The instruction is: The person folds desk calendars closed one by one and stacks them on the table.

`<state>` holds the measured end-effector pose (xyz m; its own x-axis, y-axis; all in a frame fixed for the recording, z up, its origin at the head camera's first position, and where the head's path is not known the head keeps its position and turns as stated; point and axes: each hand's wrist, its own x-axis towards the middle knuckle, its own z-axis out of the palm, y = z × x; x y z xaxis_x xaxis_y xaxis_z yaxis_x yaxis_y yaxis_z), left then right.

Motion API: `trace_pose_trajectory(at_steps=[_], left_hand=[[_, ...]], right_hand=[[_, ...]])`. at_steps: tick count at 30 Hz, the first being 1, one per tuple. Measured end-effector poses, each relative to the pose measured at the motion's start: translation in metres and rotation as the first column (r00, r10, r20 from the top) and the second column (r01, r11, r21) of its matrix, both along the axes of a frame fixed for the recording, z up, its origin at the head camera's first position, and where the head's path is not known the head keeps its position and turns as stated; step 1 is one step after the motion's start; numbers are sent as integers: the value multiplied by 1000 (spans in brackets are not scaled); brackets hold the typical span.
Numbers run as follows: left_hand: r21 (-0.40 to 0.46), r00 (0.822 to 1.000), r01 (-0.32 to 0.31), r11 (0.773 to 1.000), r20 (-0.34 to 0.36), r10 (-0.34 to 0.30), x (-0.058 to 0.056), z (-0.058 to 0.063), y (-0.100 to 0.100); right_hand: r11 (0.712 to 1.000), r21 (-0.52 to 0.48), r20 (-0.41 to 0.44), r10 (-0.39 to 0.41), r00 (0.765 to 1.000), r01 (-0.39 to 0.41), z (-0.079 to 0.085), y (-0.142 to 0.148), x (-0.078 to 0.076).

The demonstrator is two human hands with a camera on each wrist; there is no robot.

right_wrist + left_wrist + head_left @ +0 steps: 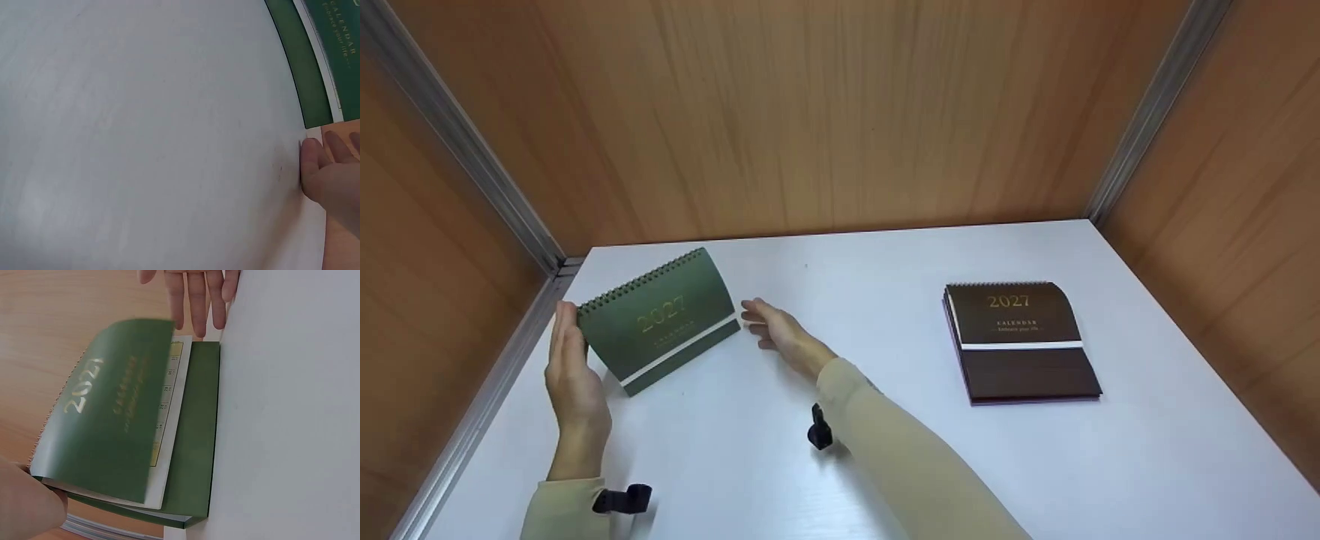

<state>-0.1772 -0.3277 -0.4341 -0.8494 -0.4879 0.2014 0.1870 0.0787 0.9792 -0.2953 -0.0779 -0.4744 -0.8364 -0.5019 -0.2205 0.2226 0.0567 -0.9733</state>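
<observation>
A green 2027 desk calendar (660,315) with a spiral top stands tilted on the white table's left side. Its cover is lifted a little off the pages in the left wrist view. My left hand (574,382) is upright with straight fingers against the calendar's left edge; part of it (31,503) shows at that edge in the left wrist view. Near the lower right corner, my right hand (787,337) holds its fingers extended, a small gap from the calendar. That hand (332,171) is partly cut off in the right wrist view.
A brown 2027 calendar (1020,367) with a white band stands on the table's right side. Wood-grain panels (840,120) enclose the white table (720,465) at the back and both sides. Small black devices (820,429) are worn at both wrists.
</observation>
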Motion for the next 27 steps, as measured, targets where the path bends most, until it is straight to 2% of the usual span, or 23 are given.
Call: trace_pose_trajectory(at_steps=[5,14,27], left_hand=[[-58,997,-35,998,70,39,-1,-5,-1],[-41,990,-102,994,95,106,-6,-15,-2],[-177,971,-166,970,145,192,-4,-20,-4]], right_hand=[[1000,23,-33,-11,999,12,-1,-5,-3],[998,22,-107,-52,993,55,6,-12,-5],[997,56,-203,-33,979,45,22,-22,-5]])
